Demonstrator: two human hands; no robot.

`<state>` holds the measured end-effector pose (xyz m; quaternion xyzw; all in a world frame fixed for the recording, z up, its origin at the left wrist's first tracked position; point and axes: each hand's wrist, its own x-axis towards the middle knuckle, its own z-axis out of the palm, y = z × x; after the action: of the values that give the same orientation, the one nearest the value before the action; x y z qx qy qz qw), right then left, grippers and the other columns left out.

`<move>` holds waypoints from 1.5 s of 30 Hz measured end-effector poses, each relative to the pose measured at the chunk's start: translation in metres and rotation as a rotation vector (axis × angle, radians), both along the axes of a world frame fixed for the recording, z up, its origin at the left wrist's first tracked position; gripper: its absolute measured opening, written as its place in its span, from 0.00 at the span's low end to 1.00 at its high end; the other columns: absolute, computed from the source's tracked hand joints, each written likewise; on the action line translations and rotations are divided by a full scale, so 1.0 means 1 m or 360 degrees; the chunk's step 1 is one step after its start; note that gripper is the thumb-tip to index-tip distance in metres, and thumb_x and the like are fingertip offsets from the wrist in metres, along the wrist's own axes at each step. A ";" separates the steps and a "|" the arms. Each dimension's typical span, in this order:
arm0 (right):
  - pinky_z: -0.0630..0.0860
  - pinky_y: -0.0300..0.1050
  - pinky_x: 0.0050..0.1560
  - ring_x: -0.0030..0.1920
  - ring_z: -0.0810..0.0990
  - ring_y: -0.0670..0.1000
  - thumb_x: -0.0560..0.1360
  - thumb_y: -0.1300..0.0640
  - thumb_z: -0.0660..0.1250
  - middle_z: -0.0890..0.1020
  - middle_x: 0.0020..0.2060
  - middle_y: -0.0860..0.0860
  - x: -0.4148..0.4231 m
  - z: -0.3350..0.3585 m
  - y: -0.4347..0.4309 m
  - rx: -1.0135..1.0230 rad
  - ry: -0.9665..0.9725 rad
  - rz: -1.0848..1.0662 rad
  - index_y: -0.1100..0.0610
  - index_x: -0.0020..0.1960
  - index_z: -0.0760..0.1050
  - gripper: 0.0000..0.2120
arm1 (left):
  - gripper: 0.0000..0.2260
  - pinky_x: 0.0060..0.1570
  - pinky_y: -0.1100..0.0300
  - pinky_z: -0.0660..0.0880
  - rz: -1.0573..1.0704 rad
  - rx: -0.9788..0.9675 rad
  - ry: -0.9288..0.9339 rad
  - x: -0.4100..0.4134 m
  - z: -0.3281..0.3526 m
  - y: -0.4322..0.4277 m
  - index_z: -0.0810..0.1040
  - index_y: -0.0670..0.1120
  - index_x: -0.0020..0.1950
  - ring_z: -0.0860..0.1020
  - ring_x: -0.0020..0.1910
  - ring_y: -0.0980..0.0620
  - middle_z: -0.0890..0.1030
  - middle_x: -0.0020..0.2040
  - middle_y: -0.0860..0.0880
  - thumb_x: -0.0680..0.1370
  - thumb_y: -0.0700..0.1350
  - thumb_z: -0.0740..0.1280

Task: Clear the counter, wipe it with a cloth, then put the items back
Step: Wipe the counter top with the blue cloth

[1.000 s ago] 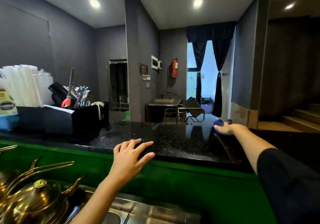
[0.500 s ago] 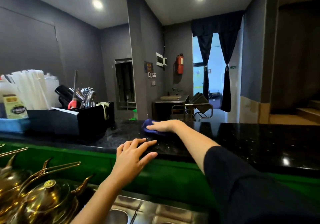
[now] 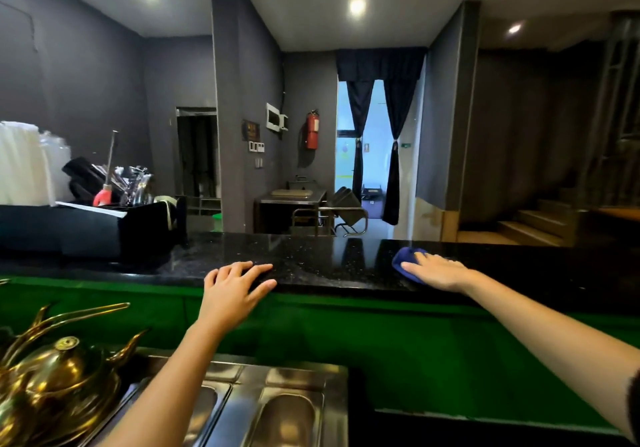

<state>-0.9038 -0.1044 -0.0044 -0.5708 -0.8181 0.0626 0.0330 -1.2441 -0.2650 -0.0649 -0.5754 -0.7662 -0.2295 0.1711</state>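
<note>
A black speckled stone counter (image 3: pixel 311 259) runs across the view above a green front panel. My right hand (image 3: pixel 436 270) lies flat on a blue cloth (image 3: pixel 403 259) and presses it onto the counter right of centre; most of the cloth is hidden under the palm. My left hand (image 3: pixel 235 284) rests on the counter's near edge with its fingers spread and nothing in it. A black organiser (image 3: pixel 90 228) with white straws, utensils and a red-handled tool stands on the counter at the far left.
Brass teapots (image 3: pixel 52 377) crowd the lower left beside a steel tray with wells (image 3: pixel 270 408). Beyond the counter are a steel table (image 3: pixel 291 200), a fire extinguisher (image 3: pixel 311 129) on the wall, a curtained doorway and steps at the right.
My right hand has slid the blue cloth from the counter's centre-left to the right. One second ago it was also out to the right. My left hand has stayed on the edge.
</note>
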 end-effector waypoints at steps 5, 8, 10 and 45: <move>0.57 0.53 0.72 0.74 0.61 0.58 0.78 0.35 0.46 0.60 0.75 0.58 -0.070 -0.005 -0.021 0.0155 -0.0020 0.0104 0.56 0.76 0.56 0.34 | 0.34 0.68 0.52 0.54 -0.0005 0.0036 0.0006 -0.002 -0.003 0.003 0.64 0.67 0.69 0.64 0.71 0.52 0.69 0.70 0.55 0.67 0.73 0.39; 0.56 0.54 0.72 0.74 0.60 0.59 0.78 0.34 0.46 0.59 0.75 0.59 -0.140 -0.010 -0.039 0.0184 0.0017 0.0276 0.56 0.77 0.54 0.35 | 0.36 0.68 0.52 0.55 0.0025 0.0038 0.0044 0.001 -0.003 0.004 0.64 0.64 0.71 0.64 0.70 0.52 0.69 0.70 0.55 0.67 0.74 0.38; 0.53 0.55 0.73 0.75 0.57 0.60 0.79 0.36 0.46 0.57 0.76 0.60 -0.186 -0.012 -0.053 0.0148 0.0061 0.0370 0.55 0.77 0.52 0.34 | 0.47 0.68 0.53 0.56 0.0050 0.0063 0.0059 0.004 -0.002 0.003 0.63 0.58 0.73 0.65 0.70 0.51 0.69 0.70 0.54 0.62 0.76 0.32; 0.47 0.49 0.75 0.77 0.51 0.56 0.81 0.41 0.47 0.51 0.78 0.56 -0.372 0.006 -0.042 -0.0241 0.0115 0.0863 0.56 0.78 0.48 0.31 | 0.39 0.67 0.46 0.66 0.0191 0.0422 0.0007 -0.086 -0.027 -0.024 0.75 0.46 0.63 0.74 0.62 0.46 0.78 0.59 0.48 0.74 0.71 0.38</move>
<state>-1.2753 -0.1463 0.0019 -0.3293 -0.9322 0.1504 0.0015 -1.3300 -0.2895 -0.0918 -0.5015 -0.7616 -0.3168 0.2608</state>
